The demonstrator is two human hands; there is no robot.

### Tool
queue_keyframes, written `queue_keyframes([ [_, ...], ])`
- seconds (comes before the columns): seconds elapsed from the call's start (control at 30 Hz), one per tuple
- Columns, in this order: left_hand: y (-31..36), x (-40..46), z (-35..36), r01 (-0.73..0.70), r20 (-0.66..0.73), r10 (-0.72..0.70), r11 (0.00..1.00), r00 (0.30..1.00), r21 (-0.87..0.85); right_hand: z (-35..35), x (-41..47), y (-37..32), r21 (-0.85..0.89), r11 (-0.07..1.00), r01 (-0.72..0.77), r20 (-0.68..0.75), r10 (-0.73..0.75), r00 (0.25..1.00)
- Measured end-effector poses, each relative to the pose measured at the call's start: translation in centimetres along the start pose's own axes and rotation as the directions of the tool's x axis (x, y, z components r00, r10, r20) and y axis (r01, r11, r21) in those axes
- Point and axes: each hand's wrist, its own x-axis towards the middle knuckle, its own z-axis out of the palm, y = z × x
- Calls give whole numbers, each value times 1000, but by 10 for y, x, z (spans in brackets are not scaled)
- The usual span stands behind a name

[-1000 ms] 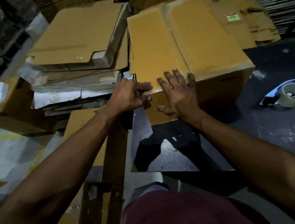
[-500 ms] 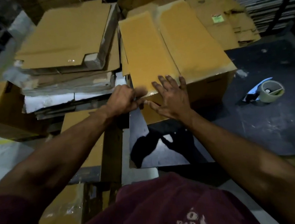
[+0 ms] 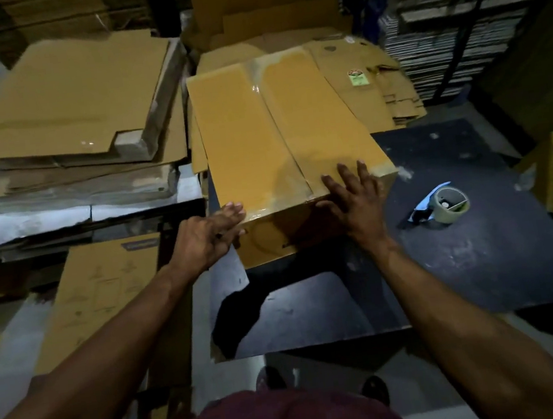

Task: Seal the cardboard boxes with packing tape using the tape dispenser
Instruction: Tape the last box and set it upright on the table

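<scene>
Cardboard box (image 3: 281,140) sits at the worktop's (image 3: 480,255) far-left corner, flaps closed, glossy tape along centre seam and near edge. Right hand (image 3: 356,200) lies flat at the near top edge, fingers (image 3: 350,175) spread, gripping nothing. Left hand (image 3: 207,234) touches the near-left corner, fingers loosely extended, holding nothing. Tape dispenser (image 3: 443,205) lies at 3 o'clock from the box, well apart from both hands. Risk: tape end lifting at the corner if pressed unevenly; box sliding off the edge toward 9 o'clock under a sideways push.
</scene>
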Motion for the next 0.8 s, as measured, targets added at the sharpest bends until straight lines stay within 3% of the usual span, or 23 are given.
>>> queue_keyframes([
  [0.07, -1, 1, 0, -5, 13, 6, 999, 1000, -53, 3, 2, 9, -29, 997, 68, -13, -69, 998],
  [0.17, 5, 0, -5, 8, 37, -7, 1000, 999, -26, 1, 1, 4, -3, 999, 41, -11, -41, 999],
  [0.3, 38, 17, 7, 4, -1, -4, 950, 1000, 313, -7, 3, 4, -15, 998, 58, -29, -58, 998],
  [0.37, 57, 33, 26, -40, -20, 48, 956, 999, 292, -2, 4, 1, -73, 994, 79, -73, -84, 994],
  [0.43, 71, 49, 41, -75, 12, 74, 985, 997, 158, 2, 1, 0, -103, 990, 98, -125, -111, 986],
  [0.53, 79, 55, 48, -51, -30, 53, 998, 998, 48, -5, -3, 9, -138, 975, 172, 34, -169, 985],
  [0.8, 103, 78, 53, 33, -23, -28, 977, 999, 212, -18, 11, 4, -165, 971, 172, 94, -158, 983],
])
